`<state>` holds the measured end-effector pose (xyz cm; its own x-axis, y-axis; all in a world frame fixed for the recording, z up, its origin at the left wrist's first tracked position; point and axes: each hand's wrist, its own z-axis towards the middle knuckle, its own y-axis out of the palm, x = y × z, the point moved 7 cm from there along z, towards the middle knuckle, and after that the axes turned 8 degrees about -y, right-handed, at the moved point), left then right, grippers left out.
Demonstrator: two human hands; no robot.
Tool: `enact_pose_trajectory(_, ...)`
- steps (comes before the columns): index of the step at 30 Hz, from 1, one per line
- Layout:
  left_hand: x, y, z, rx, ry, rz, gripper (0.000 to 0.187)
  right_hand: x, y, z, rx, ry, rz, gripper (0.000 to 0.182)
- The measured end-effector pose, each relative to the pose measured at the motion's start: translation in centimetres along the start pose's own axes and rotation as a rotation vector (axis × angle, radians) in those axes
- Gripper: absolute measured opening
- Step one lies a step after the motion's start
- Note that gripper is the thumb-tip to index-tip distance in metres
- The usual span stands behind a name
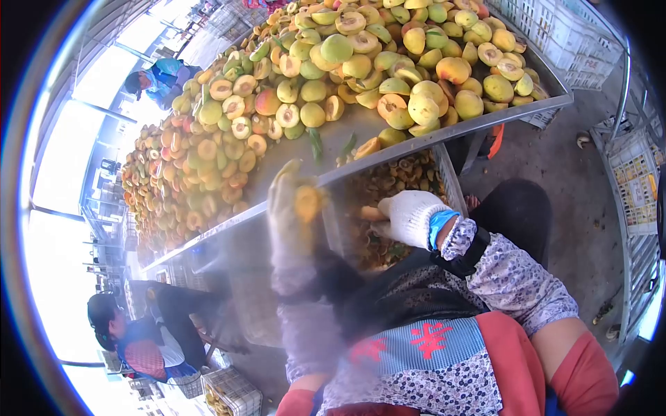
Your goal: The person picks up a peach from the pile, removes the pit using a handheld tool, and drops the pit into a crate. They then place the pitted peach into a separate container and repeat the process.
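Note:
My left hand (286, 215), in a pale glove and smeared by motion, is raised at the near edge of the metal table (409, 144). Against its palm is a blurred orange-yellow apricot piece (307, 203). My right hand (413, 218), in a white knitted glove with a blue band at the wrist, is closed above the bin under the table edge. Its fingers are pressed together, and what they hold, if anything, I cannot make out. Whole and halved apricots (336, 48), some with pits showing, are heaped on the table just beyond both hands.
Below the edge, a bin holds fruit scraps (399, 173). One person (139, 333) sits at lower left; another (159, 80) is across the heap. White crates (555, 35) are stacked at upper right, with a yellowish crate (635, 191) at far right. Another crate (232, 392) stands at bottom left.

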<state>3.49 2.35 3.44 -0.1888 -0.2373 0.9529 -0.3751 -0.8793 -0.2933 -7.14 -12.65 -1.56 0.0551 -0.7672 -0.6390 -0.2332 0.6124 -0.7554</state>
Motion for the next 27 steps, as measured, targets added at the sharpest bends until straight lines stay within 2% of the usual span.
enact_pose_trajectory(2,-0.9,-5.2,-0.6,0.005,0.076,0.197,0.040,0.7,0.1,-0.1,-0.013,0.050,0.017,0.043)
enact_pose_trajectory(4,2.4,-6.8,-2.8,-0.004,0.492,1.024,0.037,1.4,0.2,-0.2,-0.010,0.072,0.016,0.044)
enact_pose_trajectory(5,2.2,-7.8,-2.5,-0.005,0.495,1.026,0.037,1.7,0.6,0.0,-0.012,0.076,0.020,0.044)
enact_pose_trajectory(7,0.5,-11.5,-1.3,0.219,0.144,0.864,0.035,1.4,1.5,0.3,-0.019,0.061,0.041,0.043)
enact_pose_trajectory(9,2.5,-6.7,0.2,0.176,0.072,0.388,0.037,0.7,1.7,0.4,-0.023,0.026,0.063,0.041)
enact_pose_trajectory(10,2.4,-3.6,1.5,0.171,-0.116,0.215,0.038,0.5,1.8,0.4,-0.061,0.031,0.030,0.041)
enact_pose_trajectory(11,2.3,0.1,2.7,0.024,-0.006,0.191,0.039,0.6,1.8,0.3,-0.053,0.021,0.040,0.039)
enact_pose_trajectory(13,2.2,6.0,4.3,-0.099,0.006,0.403,0.044,1.2,1.8,0.3,-0.043,0.021,0.047,0.040)
enact_pose_trajectory(14,2.1,8.3,5.6,-0.127,0.135,0.657,0.048,1.7,1.8,0.3,-0.019,0.038,0.045,0.039)
enact_pose_trajectory(15,-0.5,9.9,7.5,-0.172,0.088,0.747,0.048,2.1,1.7,0.3,0.003,0.054,0.042,0.038)
enact_pose_trajectory(16,-1.2,10.4,8.8,-0.177,0.087,0.743,0.048,2.1,1.3,0.1,0.001,0.060,0.042,0.038)
enact_pose_trajectory(19,-1.5,10.3,11.5,-0.233,-0.079,0.740,0.038,1.9,0.4,0.1,-0.006,0.087,0.035,0.037)
enact_pose_trajectory(24,-3.0,9.2,13.6,-0.139,-0.085,0.753,0.034,2.1,0.6,0.5,-0.011,0.107,0.044,0.039)
enact_pose_trajectory(27,-6.0,7.9,13.4,-0.247,-0.410,0.044,0.033,2.5,0.1,0.6,0.018,0.111,0.047,0.039)
